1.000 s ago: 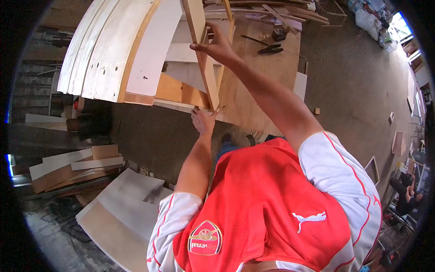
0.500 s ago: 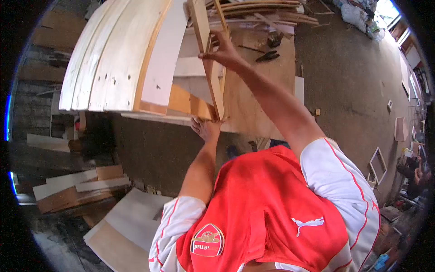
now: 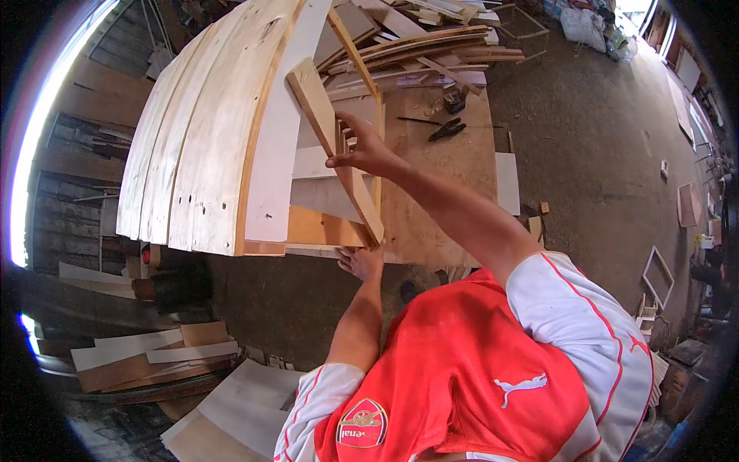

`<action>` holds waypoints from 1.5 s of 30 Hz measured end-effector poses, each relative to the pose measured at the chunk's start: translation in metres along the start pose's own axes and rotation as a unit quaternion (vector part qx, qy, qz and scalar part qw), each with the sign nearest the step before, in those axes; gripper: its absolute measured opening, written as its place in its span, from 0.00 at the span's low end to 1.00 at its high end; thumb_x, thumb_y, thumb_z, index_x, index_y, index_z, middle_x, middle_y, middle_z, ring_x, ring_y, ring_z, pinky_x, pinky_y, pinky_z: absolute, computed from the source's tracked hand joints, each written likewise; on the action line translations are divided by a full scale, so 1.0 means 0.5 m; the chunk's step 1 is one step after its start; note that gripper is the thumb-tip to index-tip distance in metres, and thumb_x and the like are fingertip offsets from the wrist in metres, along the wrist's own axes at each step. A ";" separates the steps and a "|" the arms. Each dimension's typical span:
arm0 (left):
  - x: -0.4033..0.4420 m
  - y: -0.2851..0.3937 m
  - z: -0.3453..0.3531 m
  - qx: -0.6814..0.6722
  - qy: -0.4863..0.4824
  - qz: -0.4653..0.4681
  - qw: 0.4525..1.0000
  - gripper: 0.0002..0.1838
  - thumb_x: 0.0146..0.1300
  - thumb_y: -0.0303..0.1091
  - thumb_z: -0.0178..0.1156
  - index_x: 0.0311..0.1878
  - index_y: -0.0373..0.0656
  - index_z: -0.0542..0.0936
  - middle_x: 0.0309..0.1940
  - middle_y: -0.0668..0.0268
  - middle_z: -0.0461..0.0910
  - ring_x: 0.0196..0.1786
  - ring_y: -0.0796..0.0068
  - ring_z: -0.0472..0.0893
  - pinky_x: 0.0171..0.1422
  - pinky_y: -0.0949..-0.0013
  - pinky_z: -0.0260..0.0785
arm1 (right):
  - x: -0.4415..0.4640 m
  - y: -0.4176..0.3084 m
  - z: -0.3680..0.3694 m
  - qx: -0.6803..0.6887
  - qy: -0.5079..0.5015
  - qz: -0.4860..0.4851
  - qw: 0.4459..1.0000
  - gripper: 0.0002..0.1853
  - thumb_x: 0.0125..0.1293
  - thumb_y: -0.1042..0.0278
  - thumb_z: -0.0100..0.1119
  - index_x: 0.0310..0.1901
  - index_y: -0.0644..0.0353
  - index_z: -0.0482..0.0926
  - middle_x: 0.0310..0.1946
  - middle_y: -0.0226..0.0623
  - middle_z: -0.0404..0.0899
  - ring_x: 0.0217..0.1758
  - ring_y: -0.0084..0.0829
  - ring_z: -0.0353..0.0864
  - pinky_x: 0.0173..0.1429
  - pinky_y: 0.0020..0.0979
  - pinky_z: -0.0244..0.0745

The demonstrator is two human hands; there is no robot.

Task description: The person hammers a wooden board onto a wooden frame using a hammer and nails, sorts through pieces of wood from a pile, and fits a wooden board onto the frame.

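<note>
A slatted wooden piece of furniture point(image 3: 208, 131) stands at the upper left of the worktable point(image 3: 439, 185). Across its open side runs a slanted wooden frame point(image 3: 314, 96) with a thick front board. My right hand point(image 3: 363, 146) grips this frame near its middle, thumb on the front and fingers behind. At the frame's lower end, my left hand point(image 3: 363, 260) holds its corner from below, with some fingers spread under the furniture's edge. What lies behind the board is partly hidden.
Dark pliers point(image 3: 446, 129) and a thin tool lie on the worktable, with stacked wood strips point(image 3: 431, 46) at its far end. Board offcuts point(image 3: 154, 354) and large sheets point(image 3: 239, 408) lie at the lower left. An empty frame point(image 3: 658, 277) is at the right.
The view has tilted, so the furniture and both hands appear lower. More of the frame's upper end shows. Both hands keep their hold on the frame.
</note>
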State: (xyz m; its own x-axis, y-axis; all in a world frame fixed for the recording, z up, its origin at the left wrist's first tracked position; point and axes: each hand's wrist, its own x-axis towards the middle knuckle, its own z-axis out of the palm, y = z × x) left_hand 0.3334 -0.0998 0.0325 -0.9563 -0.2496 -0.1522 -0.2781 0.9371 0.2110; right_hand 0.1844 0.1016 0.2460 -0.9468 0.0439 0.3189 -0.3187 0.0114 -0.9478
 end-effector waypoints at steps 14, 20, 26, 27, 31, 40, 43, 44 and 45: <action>-0.006 0.002 -0.009 -0.020 0.010 0.018 1.000 0.54 0.50 0.61 0.75 0.77 0.48 0.65 0.81 0.44 0.49 0.84 0.40 0.40 0.84 0.40 0.35 | -0.021 0.004 0.007 -0.037 -0.006 -0.020 0.999 0.58 0.46 0.52 0.86 0.76 0.54 0.58 0.60 0.47 0.72 0.57 0.40 0.77 0.57 0.39 0.84; -0.006 -0.002 -0.019 0.006 -0.011 0.023 1.000 0.52 0.50 0.63 0.74 0.75 0.47 0.67 0.80 0.43 0.50 0.83 0.40 0.41 0.83 0.41 0.37 | -0.032 -0.020 0.011 -0.047 -0.011 -0.019 0.999 0.58 0.47 0.52 0.86 0.75 0.55 0.59 0.61 0.49 0.73 0.58 0.41 0.77 0.55 0.40 0.85; 0.020 -0.040 0.054 0.003 0.066 0.052 0.996 0.50 0.50 0.62 0.74 0.73 0.45 0.71 0.80 0.42 0.52 0.82 0.38 0.46 0.82 0.40 0.39 | -0.030 0.007 0.018 -0.060 0.008 -0.007 0.998 0.58 0.46 0.52 0.86 0.76 0.54 0.59 0.61 0.50 0.73 0.60 0.42 0.77 0.59 0.42 0.83; 0.012 -0.039 0.047 -0.012 0.072 0.058 0.996 0.49 0.50 0.62 0.74 0.72 0.45 0.72 0.80 0.43 0.52 0.82 0.38 0.46 0.82 0.39 0.39 | -0.030 0.010 0.017 -0.060 0.006 -0.009 0.998 0.58 0.47 0.51 0.86 0.76 0.55 0.59 0.62 0.51 0.73 0.61 0.43 0.77 0.59 0.43 0.82; 0.007 -0.027 0.024 0.017 0.045 0.055 0.997 0.50 0.49 0.65 0.74 0.72 0.47 0.74 0.80 0.45 0.53 0.82 0.38 0.46 0.82 0.36 0.40 | -0.026 -0.006 0.005 -0.031 -0.004 -0.012 0.999 0.57 0.48 0.47 0.84 0.75 0.56 0.59 0.63 0.51 0.72 0.63 0.45 0.77 0.60 0.44 0.81; -0.005 -0.011 -0.008 0.026 0.010 0.041 0.999 0.57 0.47 0.71 0.72 0.78 0.52 0.65 0.81 0.47 0.50 0.84 0.41 0.43 0.83 0.37 0.37 | -0.010 0.006 0.000 -0.045 -0.013 -0.029 0.998 0.57 0.47 0.45 0.84 0.74 0.56 0.61 0.61 0.48 0.74 0.61 0.43 0.78 0.60 0.42 0.82; -0.009 0.003 -0.021 0.021 0.001 0.022 1.000 0.58 0.48 0.71 0.71 0.78 0.53 0.64 0.82 0.48 0.50 0.84 0.43 0.43 0.83 0.37 0.37 | -0.004 0.007 -0.003 -0.035 -0.016 -0.020 0.999 0.57 0.46 0.46 0.85 0.74 0.55 0.61 0.60 0.47 0.75 0.60 0.41 0.79 0.61 0.41 0.82; -0.008 0.006 -0.022 0.020 -0.003 0.012 1.000 0.58 0.48 0.72 0.71 0.78 0.53 0.63 0.82 0.49 0.50 0.84 0.44 0.42 0.83 0.37 0.38 | -0.002 0.005 -0.005 -0.048 -0.012 -0.031 0.998 0.57 0.46 0.47 0.86 0.74 0.54 0.62 0.60 0.46 0.75 0.60 0.41 0.79 0.60 0.41 0.82; -0.005 0.005 -0.013 0.019 0.003 0.003 1.000 0.58 0.48 0.72 0.71 0.79 0.53 0.63 0.82 0.49 0.50 0.84 0.45 0.42 0.83 0.37 0.38 | -0.001 0.007 -0.006 -0.062 -0.008 -0.041 0.997 0.57 0.45 0.47 0.86 0.74 0.54 0.62 0.59 0.46 0.75 0.59 0.41 0.79 0.60 0.41 0.82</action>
State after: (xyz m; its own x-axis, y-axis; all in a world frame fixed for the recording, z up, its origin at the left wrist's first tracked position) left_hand 0.3345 -0.0984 0.0395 -0.9583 -0.2461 -0.1450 -0.2696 0.9470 0.1745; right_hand 0.1840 0.1046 0.2427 -0.9187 0.0223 0.3942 -0.3877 0.1384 -0.9113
